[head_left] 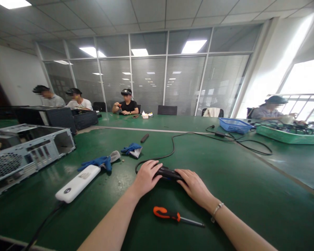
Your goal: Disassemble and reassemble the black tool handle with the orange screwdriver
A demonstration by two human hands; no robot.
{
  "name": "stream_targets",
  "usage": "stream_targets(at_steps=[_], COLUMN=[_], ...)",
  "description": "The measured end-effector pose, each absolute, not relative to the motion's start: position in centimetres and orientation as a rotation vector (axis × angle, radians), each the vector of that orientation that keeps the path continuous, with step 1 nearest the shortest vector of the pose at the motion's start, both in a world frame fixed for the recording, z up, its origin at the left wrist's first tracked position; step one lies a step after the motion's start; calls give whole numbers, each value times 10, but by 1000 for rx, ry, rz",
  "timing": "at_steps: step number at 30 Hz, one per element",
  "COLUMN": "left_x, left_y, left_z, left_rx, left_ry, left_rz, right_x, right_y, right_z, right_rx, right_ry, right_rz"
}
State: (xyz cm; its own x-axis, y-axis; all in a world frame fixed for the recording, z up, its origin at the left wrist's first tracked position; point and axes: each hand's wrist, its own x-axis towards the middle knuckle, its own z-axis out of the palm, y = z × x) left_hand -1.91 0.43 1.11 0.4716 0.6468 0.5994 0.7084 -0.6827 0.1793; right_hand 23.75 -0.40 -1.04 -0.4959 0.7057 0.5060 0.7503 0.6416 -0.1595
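A long black device with a cord [170, 173] lies across the green table in front of me; its exact kind is unclear. My left hand [147, 174] is closed round its left end, near where the black cable [173, 143] comes out. My right hand [193, 183] grips the right end, thumb on the near side and fingers over the top. Below both hands rests a screwdriver [170, 214] with an orange and black handle, its shaft pointing right.
On the left are a white power strip [78, 183], blue work gloves [98, 163] and an open computer case [28, 153]. A small dark bar [144, 138] lies ahead. Blue [234, 125] and green [290, 135] baskets stand at right. Several people sit around the table.
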Motion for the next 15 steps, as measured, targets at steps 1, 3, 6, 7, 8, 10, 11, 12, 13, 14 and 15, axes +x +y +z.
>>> stream_targets(at_steps=[1, 3, 6, 7, 8, 10, 11, 12, 13, 14, 15], left_x=[-21, -26, -31, -31, -31, -29, -28, -26, -24, -22, -21], left_y=[6, 9, 11, 11, 11, 9, 8, 6, 5, 3, 2], left_z=[10, 8, 8, 8, 8, 8, 8, 7, 7, 7, 7], left_rx=[-2639, -2716, -2784, -2794, -2807, -2836, -2852, -2855, -2858, -2877, -2891], left_ry=[-1254, -1298, -1354, -1376, -1394, -1411, -1410, -1417, -1423, -1418, -1415], left_rz=[-998, -978, -975, -979, -981, -982, -981, -982, -984, -974, -973], right_x=[238, 238, 239, 240, 241, 244, 246, 248, 250, 252, 254], right_y=[-3, 0, 1, 1, 1, -1, -3, -4, -6, -8, -9], right_z=[-12, -13, -11, -9, -7, -2, 1, 3, 5, 7, 9], right_rx=[-1156, -1181, -1190, -1193, -1196, -1201, -1202, -1203, -1205, -1209, -1216], right_ry=[-2329, -2342, -2350, -2352, -2358, -2374, -2384, -2389, -2389, -2383, -2376], right_rz=[-83, -43, -11, 3, 23, 78, 112, 145, 176, 202, 226])
